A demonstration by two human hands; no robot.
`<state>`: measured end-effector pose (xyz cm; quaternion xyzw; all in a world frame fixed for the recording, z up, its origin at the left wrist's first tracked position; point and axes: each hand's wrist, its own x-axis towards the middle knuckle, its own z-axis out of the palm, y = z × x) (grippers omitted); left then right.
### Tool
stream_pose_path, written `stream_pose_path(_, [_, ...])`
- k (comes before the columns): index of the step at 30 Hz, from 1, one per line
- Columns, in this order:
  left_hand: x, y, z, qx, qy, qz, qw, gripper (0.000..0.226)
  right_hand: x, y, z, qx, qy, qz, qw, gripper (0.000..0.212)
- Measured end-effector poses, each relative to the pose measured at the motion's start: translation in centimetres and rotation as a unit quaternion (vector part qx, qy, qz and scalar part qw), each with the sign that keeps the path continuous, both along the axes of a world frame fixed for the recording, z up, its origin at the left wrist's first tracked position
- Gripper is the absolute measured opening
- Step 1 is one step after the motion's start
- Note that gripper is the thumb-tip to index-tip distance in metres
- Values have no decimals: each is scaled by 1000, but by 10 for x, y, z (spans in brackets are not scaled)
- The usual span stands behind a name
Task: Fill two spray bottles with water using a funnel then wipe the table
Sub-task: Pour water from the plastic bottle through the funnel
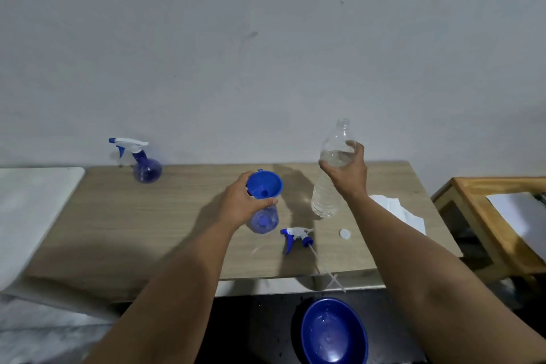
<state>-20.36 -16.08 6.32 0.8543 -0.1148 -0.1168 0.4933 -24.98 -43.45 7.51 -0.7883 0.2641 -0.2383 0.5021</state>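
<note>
Blue funnel (263,186) sits in the neck of an open spray bottle (263,220) at frame centre; left hand (240,201) wraps fingers round the neck under it. Right hand (347,170) grips a clear water bottle (331,183), uncapped, upright, just right of the funnel. Wooden table (147,230) has bare room at left. Second spray bottle (141,164) stands upper left near the back edge. Loose trigger head (297,236) and white cap (344,234) lie near the front edge; blue bowl (334,331) below.
</note>
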Motion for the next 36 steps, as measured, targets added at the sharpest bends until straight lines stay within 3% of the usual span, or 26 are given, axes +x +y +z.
stream_pose_path(15, [-4,1,3,10,2,-1,1000,77,-16,7,-26,12,27,6,1000,109])
stream_pose_path(23, [-6,4,5,5,9,-9,1000,88,-26,10,-26,49,81,14,995,111])
stream_pose_path(31, [-5,9,1,8,36,-28,999,117,-63,33,-50,65,185,20,980,107])
stream_pose_path(36, [-4,18,-9,14,58,-29,998,129,-82,60,-66,45,244,52,967,77])
